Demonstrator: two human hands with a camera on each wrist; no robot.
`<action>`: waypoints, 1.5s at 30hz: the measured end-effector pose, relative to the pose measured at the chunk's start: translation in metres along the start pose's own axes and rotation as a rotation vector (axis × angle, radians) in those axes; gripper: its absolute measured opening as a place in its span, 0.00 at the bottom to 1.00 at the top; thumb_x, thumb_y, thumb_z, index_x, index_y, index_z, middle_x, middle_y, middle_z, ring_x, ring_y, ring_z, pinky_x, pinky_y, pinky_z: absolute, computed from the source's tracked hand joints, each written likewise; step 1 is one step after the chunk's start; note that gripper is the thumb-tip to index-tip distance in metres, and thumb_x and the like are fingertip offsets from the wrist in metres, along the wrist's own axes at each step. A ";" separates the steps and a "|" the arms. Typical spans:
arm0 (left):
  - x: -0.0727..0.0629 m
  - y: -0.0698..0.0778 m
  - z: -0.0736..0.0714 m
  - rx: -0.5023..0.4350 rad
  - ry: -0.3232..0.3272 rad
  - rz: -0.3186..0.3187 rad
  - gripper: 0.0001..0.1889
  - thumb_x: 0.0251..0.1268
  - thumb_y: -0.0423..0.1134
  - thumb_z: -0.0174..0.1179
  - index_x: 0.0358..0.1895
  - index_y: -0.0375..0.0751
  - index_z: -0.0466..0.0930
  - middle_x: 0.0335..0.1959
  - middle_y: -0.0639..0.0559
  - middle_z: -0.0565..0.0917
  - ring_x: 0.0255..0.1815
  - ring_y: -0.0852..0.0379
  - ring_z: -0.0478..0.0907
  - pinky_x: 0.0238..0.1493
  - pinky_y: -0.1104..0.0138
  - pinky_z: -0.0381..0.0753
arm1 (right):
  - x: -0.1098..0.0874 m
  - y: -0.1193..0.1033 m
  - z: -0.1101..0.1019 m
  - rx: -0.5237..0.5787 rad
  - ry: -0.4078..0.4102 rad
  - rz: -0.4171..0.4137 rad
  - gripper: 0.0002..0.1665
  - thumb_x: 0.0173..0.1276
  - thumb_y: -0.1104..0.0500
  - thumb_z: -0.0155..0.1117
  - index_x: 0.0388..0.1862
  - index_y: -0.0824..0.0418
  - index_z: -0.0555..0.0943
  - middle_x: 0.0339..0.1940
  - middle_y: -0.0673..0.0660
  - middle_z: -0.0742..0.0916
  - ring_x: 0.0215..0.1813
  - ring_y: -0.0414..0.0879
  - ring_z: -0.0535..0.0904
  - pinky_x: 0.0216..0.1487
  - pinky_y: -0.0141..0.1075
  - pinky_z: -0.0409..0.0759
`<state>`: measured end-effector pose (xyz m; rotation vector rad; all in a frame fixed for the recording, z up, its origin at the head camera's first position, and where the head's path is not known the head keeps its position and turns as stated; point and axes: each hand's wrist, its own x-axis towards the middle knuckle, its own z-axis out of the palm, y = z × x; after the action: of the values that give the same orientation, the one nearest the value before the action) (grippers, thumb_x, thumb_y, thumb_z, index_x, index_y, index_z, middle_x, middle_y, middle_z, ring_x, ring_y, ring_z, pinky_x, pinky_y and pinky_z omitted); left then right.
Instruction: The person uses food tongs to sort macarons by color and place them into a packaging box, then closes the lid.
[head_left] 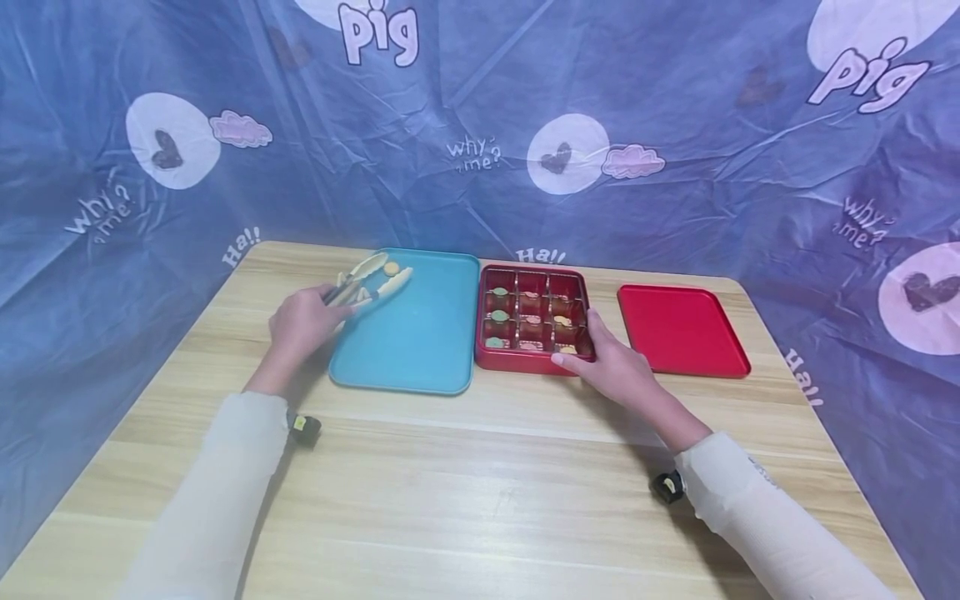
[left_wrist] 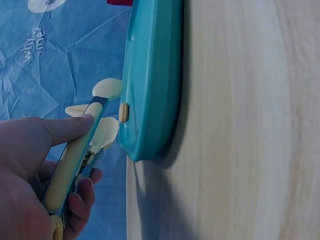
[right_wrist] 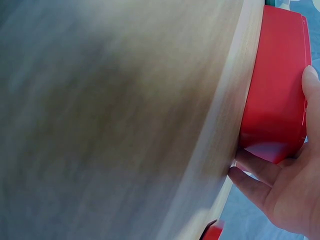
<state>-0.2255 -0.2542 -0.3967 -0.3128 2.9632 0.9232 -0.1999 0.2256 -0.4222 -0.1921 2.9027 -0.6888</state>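
Note:
My left hand (head_left: 306, 321) grips a pair of cream-coloured tongs (left_wrist: 75, 160) at the left of the blue tray (head_left: 405, 350). The tong tips are spread, one on each side of a small round yellow biscuit-like piece (head_left: 392, 268) at the tray's far left corner. With thumb on the front rim and fingers along the right side, my right hand (head_left: 618, 362) holds the near right corner of a red box (right_wrist: 275, 80). Clear dividers part the box into several compartments. Small green, pink and yellow pieces lie in them; the far right compartment's contents are hard to make out.
A flat red lid or tray (head_left: 682, 329) lies to the right of the box. All of it rests on a light wooden table (head_left: 465, 483). A blue printed cloth (head_left: 465, 100) hangs behind and along both sides.

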 end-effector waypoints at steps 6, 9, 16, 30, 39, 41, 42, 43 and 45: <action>0.001 0.000 0.004 -0.002 0.010 0.005 0.35 0.64 0.58 0.64 0.72 0.46 0.72 0.63 0.39 0.81 0.57 0.35 0.77 0.61 0.38 0.64 | 0.000 0.000 0.001 -0.002 0.002 -0.001 0.75 0.51 0.11 0.50 0.84 0.48 0.34 0.84 0.59 0.57 0.77 0.65 0.64 0.64 0.72 0.66; 0.002 0.001 0.005 0.002 0.015 0.006 0.34 0.65 0.58 0.64 0.71 0.46 0.73 0.62 0.39 0.81 0.56 0.35 0.77 0.60 0.38 0.64 | 0.000 0.000 0.000 -0.007 0.003 0.000 0.75 0.51 0.11 0.50 0.84 0.49 0.34 0.84 0.59 0.57 0.77 0.65 0.63 0.65 0.72 0.66; 0.003 0.001 0.008 0.015 0.019 0.014 0.32 0.66 0.56 0.63 0.69 0.44 0.74 0.64 0.38 0.80 0.59 0.34 0.77 0.60 0.38 0.65 | 0.000 0.000 0.000 -0.007 -0.004 0.004 0.75 0.51 0.11 0.50 0.84 0.49 0.33 0.84 0.59 0.56 0.78 0.65 0.62 0.65 0.72 0.66; -0.001 0.000 0.010 -0.007 0.035 0.036 0.25 0.67 0.54 0.63 0.64 0.48 0.80 0.59 0.40 0.83 0.56 0.36 0.78 0.58 0.39 0.65 | -0.002 -0.001 0.000 -0.002 -0.002 0.004 0.75 0.52 0.12 0.50 0.84 0.50 0.33 0.84 0.59 0.55 0.79 0.65 0.61 0.66 0.72 0.65; -0.002 -0.001 0.008 -0.024 0.015 0.019 0.28 0.67 0.54 0.62 0.67 0.47 0.78 0.63 0.40 0.81 0.60 0.35 0.76 0.61 0.39 0.64 | -0.002 -0.001 -0.001 0.002 -0.003 0.004 0.75 0.52 0.11 0.49 0.84 0.50 0.34 0.84 0.58 0.55 0.79 0.65 0.60 0.66 0.72 0.65; -0.003 -0.001 0.008 -0.024 0.012 0.019 0.27 0.67 0.54 0.62 0.66 0.48 0.78 0.63 0.40 0.82 0.59 0.35 0.77 0.60 0.39 0.65 | -0.002 -0.001 -0.001 0.003 -0.003 0.005 0.75 0.52 0.12 0.50 0.84 0.51 0.34 0.84 0.59 0.55 0.79 0.65 0.61 0.66 0.72 0.65; -0.003 -0.001 0.007 -0.023 0.010 0.019 0.27 0.67 0.54 0.63 0.66 0.48 0.78 0.62 0.40 0.82 0.59 0.35 0.77 0.60 0.40 0.65 | -0.002 -0.001 -0.001 0.004 -0.003 0.005 0.76 0.52 0.12 0.50 0.84 0.51 0.35 0.84 0.59 0.55 0.79 0.65 0.61 0.66 0.72 0.65; -0.003 -0.001 0.007 -0.023 0.009 0.018 0.27 0.67 0.54 0.63 0.66 0.48 0.78 0.62 0.40 0.82 0.59 0.35 0.77 0.59 0.40 0.65 | -0.002 -0.001 -0.001 0.003 -0.003 0.005 0.76 0.52 0.12 0.50 0.84 0.52 0.35 0.84 0.59 0.55 0.79 0.65 0.61 0.66 0.72 0.65; -0.004 -0.001 0.006 -0.021 0.007 0.019 0.27 0.67 0.54 0.63 0.66 0.48 0.78 0.62 0.40 0.82 0.58 0.35 0.77 0.59 0.40 0.65 | -0.002 -0.001 -0.001 0.002 -0.004 0.004 0.76 0.52 0.12 0.50 0.84 0.52 0.35 0.84 0.59 0.55 0.79 0.65 0.61 0.66 0.72 0.65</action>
<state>-0.2218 -0.2512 -0.4023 -0.2893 2.9700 0.9581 -0.1985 0.2251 -0.4206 -0.1872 2.8979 -0.6901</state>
